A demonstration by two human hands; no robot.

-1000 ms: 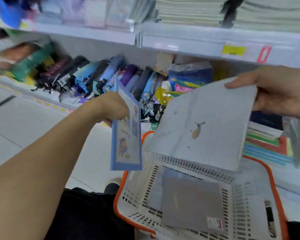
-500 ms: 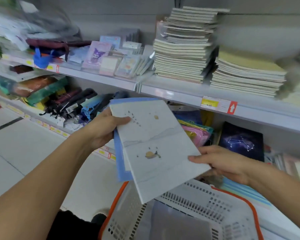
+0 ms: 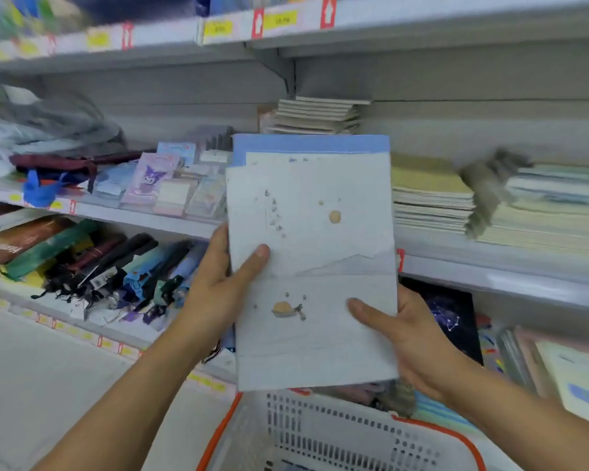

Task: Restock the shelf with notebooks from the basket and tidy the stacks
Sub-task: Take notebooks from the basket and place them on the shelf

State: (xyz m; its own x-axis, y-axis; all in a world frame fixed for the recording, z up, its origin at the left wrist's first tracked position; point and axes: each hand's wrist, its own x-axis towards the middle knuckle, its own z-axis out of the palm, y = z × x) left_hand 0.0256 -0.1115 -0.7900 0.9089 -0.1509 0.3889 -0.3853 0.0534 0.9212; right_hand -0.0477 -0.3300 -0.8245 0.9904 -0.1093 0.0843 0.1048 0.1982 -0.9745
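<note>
I hold two notebooks upright in front of the shelf. The front one is a pale grey notebook (image 3: 315, 266) with small drawings on its cover. Behind it a blue-edged notebook (image 3: 310, 144) sticks out at the top. My left hand (image 3: 218, 287) grips their left edge, thumb on the cover. My right hand (image 3: 405, 331) grips the lower right edge, thumb on the front. The white basket (image 3: 337, 436) with an orange rim sits below my hands. Stacks of notebooks (image 3: 429, 202) lie on the middle shelf to the right, and another stack (image 3: 317, 115) rises behind the held ones.
Small stationery packs (image 3: 157, 180) lean on the middle shelf at left. Folded umbrellas (image 3: 116, 266) fill the lower shelf at left. A dark constellation notebook (image 3: 449, 317) stands on the lower shelf at right, beside more notebooks (image 3: 565, 368). Pale floor lies at lower left.
The two notebooks have been brought together and squared upright; both hands now grip the pair at its sides. My view has tilted up from the basket toward the shelves.
</note>
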